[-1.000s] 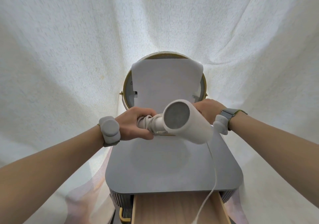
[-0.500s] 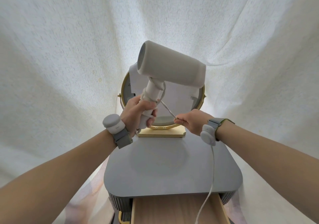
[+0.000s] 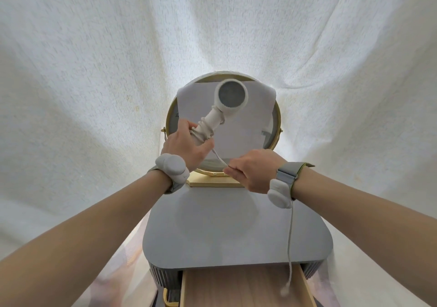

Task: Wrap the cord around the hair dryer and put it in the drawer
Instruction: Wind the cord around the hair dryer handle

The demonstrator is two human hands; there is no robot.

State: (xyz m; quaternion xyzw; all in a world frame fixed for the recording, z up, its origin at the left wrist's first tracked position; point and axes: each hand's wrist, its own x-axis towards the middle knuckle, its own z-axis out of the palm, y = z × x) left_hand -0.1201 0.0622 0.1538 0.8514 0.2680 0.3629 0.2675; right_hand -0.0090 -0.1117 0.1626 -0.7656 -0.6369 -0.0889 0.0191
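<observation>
A white hair dryer (image 3: 230, 99) is held up in front of the mirror, its round grille end facing me. My left hand (image 3: 186, 144) grips the lower handle, which has several loops of white cord around it. My right hand (image 3: 251, 170) pinches the cord (image 3: 218, 158) a short way below and right of the handle. The rest of the cord (image 3: 290, 240) hangs from that hand down over the open wooden drawer (image 3: 236, 287) at the bottom of the view.
A grey vanity table (image 3: 212, 231) stands below my hands. A round gold-rimmed mirror (image 3: 275, 127) covered by white paper stands at its back on a gold base (image 3: 212, 183). White cloth hangs all around.
The dryer has turned from sideways to grille facing me and sits lower. More cord lies on the handle. My right hand has stayed at the right, still pinching the cord.
</observation>
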